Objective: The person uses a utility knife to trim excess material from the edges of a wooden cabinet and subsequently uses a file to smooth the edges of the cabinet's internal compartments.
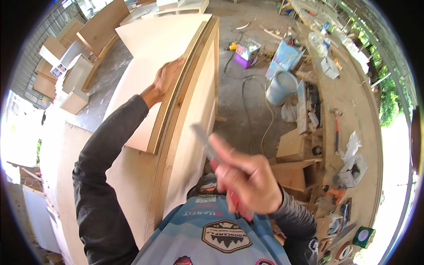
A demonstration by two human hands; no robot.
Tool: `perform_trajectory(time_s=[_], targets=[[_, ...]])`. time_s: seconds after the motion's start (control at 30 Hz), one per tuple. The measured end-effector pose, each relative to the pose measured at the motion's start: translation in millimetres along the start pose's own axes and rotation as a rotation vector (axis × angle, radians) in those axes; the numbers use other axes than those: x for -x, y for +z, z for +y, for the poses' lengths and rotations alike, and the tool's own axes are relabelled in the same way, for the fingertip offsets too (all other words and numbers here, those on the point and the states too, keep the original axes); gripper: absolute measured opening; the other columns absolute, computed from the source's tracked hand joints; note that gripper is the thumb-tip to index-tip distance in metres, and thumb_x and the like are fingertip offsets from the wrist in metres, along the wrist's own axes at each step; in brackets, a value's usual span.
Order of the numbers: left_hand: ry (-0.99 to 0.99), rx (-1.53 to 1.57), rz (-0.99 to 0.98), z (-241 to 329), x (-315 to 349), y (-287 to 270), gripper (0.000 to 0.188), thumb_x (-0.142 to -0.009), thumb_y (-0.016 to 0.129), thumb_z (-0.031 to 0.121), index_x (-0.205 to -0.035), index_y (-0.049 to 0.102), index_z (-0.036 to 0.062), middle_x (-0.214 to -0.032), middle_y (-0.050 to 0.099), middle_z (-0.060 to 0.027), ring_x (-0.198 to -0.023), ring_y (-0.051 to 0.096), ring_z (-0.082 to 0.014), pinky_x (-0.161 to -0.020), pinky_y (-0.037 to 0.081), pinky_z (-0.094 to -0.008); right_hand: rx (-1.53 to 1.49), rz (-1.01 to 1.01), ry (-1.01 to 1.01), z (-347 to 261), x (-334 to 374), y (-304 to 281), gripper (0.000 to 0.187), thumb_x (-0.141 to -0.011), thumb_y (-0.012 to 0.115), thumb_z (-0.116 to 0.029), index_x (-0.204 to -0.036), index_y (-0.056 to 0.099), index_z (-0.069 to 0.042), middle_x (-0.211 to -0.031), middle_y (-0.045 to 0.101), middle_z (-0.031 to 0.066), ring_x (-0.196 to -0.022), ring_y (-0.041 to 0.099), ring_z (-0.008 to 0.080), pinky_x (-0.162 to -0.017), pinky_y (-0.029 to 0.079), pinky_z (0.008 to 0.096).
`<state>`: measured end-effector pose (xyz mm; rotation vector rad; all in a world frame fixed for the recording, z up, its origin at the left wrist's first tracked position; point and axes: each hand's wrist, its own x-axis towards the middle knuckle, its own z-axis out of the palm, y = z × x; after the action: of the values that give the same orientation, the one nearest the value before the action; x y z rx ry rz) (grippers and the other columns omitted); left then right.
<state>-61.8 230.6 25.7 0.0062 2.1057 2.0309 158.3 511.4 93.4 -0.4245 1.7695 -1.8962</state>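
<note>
My left hand lies with fingers stretched along a pale wooden panel, touching the strip at its edge. This panel rests on a large wooden frame or cabinet with a pale side face, and a dark narrow gap runs lengthwise between the two. In front of my body, my right hand is closed round a red utility knife. Its grey blade points up and left toward the wood, apart from it. Motion blurs the knife and the hand, so the blade's exact shape is unclear.
A long workbench along the right carries a hammer, plastic bags and an orange power tool. A bucket, a purple box and cables lie on the floor. Several wooden boxes stand at the far left.
</note>
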Motion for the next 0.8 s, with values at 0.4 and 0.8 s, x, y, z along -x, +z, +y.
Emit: perform_trajectory(time_s=[0.4,0.8], targets=[[0.051,0.026,-0.057,3,6,5,0.058,-0.105,0.043,0.033,-0.151,0.041,-0.0016,-0.134,0.060,-0.0103,-0.113,0.057,-0.0153,-0.097,0.047,-0.0296,-0.383,0.290,-0.153,50,-195,-105,0.065,-0.101,0.051,-0.014,-0.160,0.023,-0.006,-0.087,0.061,0.0118,-0.050,0.060,0.0189,-0.042,0.050,0.0343],[0.011,-0.018,-0.034,14,-36,4,0.060,-0.104,0.042,0.034,-0.154,0.037,0.0011,-0.133,0.059,-0.0100,-0.111,0.057,-0.0152,-0.094,0.048,-0.0298,-0.308,0.357,-0.207,8,-365,-166,0.068,-0.098,0.053,-0.013,-0.159,0.023,-0.005,-0.079,0.060,0.0099,-0.049,0.058,0.0190,-0.042,0.050,0.0351]])
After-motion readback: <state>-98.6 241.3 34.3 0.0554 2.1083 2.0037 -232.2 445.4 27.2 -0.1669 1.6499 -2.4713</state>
